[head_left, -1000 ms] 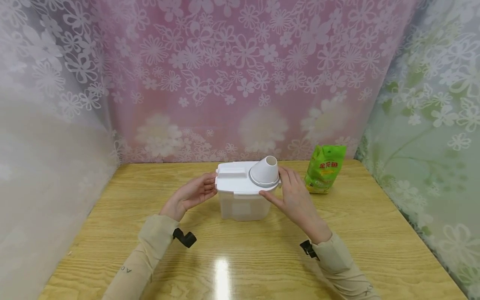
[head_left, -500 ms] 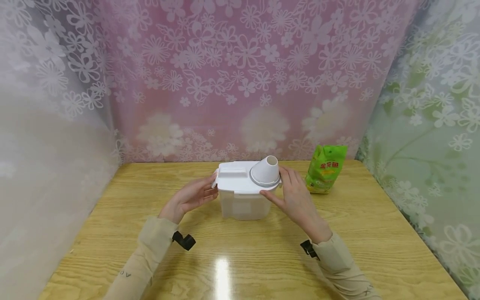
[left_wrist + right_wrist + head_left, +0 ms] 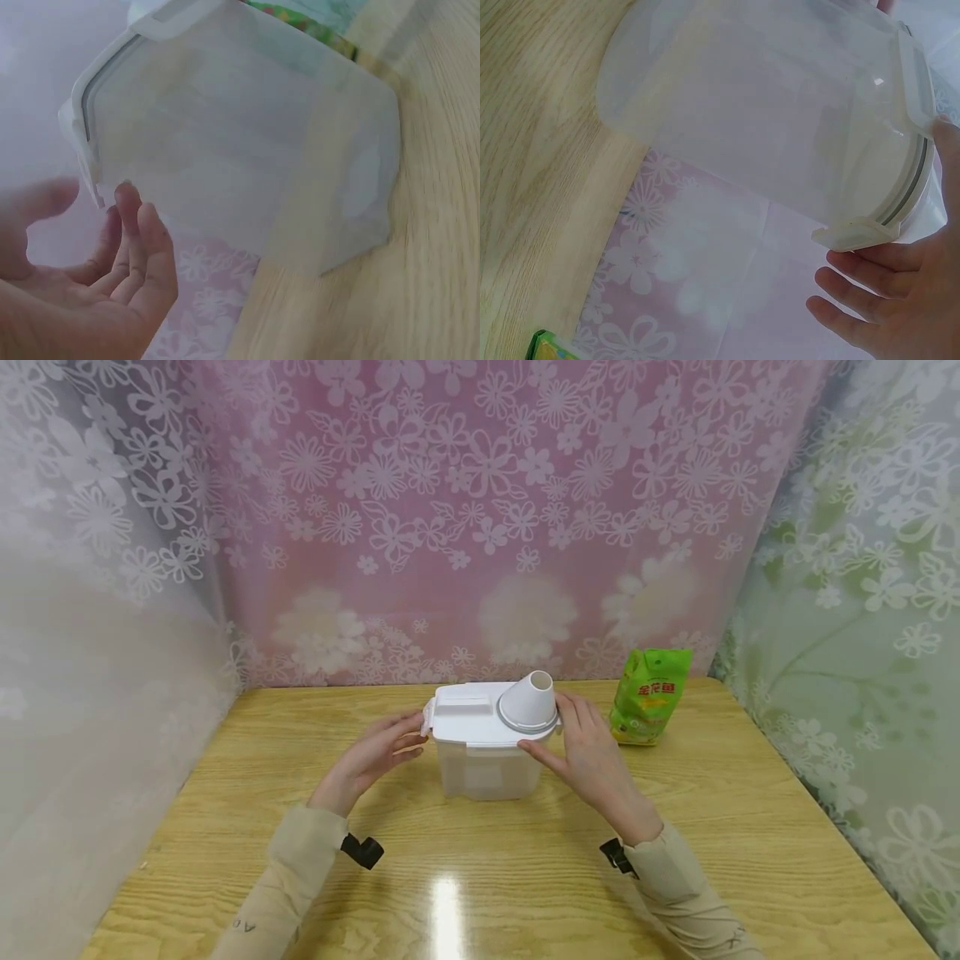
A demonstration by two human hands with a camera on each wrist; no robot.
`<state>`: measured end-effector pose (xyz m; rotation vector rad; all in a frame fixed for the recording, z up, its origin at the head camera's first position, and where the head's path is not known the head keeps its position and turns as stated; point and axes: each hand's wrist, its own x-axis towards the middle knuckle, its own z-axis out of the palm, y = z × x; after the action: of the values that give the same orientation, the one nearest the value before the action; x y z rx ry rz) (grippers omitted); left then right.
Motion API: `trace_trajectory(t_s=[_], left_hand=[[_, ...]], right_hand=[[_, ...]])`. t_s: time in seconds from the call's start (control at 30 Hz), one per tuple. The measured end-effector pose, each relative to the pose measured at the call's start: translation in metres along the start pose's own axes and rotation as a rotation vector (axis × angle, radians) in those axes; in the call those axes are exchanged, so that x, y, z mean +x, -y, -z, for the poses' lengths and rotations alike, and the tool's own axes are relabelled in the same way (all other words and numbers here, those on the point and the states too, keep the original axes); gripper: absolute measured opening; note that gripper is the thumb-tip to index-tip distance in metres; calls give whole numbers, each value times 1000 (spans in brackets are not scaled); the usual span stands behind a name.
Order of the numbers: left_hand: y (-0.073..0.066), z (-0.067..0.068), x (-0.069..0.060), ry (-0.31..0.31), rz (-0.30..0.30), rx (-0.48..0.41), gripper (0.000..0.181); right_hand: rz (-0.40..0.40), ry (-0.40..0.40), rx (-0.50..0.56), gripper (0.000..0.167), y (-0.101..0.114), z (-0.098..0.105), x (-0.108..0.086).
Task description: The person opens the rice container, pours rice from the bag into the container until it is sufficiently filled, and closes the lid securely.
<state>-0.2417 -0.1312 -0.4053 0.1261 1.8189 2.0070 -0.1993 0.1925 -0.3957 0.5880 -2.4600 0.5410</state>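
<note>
A translucent plastic storage container (image 3: 491, 772) with a white lid (image 3: 468, 722) stands upright on the table. A white cone-shaped spout cap (image 3: 531, 702) sits on the lid's right part. My left hand (image 3: 375, 756) is at the container's left end, its fingertips by the raised end latch (image 3: 428, 717). In the left wrist view that latch (image 3: 88, 169) hangs between thumb and fingers, and a pinch on it is not visible. My right hand (image 3: 592, 756) grips the lid's right end, thumb on the near side and fingers round the far side. The right wrist view shows the remaining fingers (image 3: 844, 322) spread loosely.
A green bag (image 3: 651, 697) with red lettering stands upright at the back right of the wooden table (image 3: 525, 885). A pink floral curtain (image 3: 480, 527) hangs behind the table's back edge, with pale floral curtains at both sides.
The left end latch has swung outward from the container. My left hand has drawn slightly left and its fingers have straightened. My right hand and the container have stayed in place.
</note>
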Motion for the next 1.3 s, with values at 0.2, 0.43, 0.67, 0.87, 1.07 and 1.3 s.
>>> trace_trajectory(t_s=[0.2,0.43,0.67,0.87,1.07,1.3], left_hand=[[-3,-10,-10,-127,-191,241,51],[-9,-32,-20,-293,-520,599,43],[-13,-57,-23,-370,-825,926,44],[-12,-78,-22,-408,-941,1222,58],[-2,-94,-19,-407,-893,1375,66],[9,-100,-17,-478,-853,1441,70]], right_hand=[[7,-6,-3,88,-1,-1,0],[14,-16,-10,90,-2,-2,0],[-1,-10,-9,93,-3,-3,-1],[26,-37,-15,94,-2,-3,-1],[40,-51,-15,96,-2,-3,-1],[53,-53,-18,95,-2,-3,0]])
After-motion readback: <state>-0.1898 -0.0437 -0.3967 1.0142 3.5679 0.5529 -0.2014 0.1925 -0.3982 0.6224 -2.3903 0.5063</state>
